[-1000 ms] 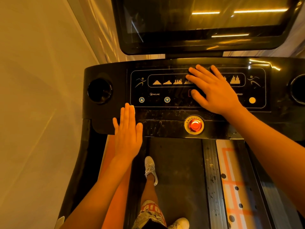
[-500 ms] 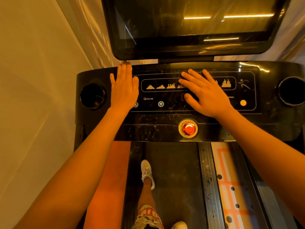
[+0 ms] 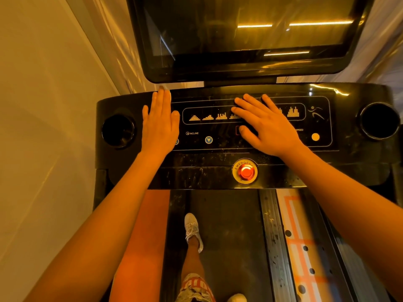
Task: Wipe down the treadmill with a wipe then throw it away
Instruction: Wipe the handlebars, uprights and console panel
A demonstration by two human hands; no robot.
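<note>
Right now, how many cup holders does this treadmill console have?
2. One cup holder at the console's left end, beside the left hand; the other at its right end.

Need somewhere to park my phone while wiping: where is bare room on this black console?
The round cup holders, left and right, look empty. The ledge left of the red emergency button is bare. Crowded: the button panel, under the left hand pressing the white wipe and the right hand.
</note>
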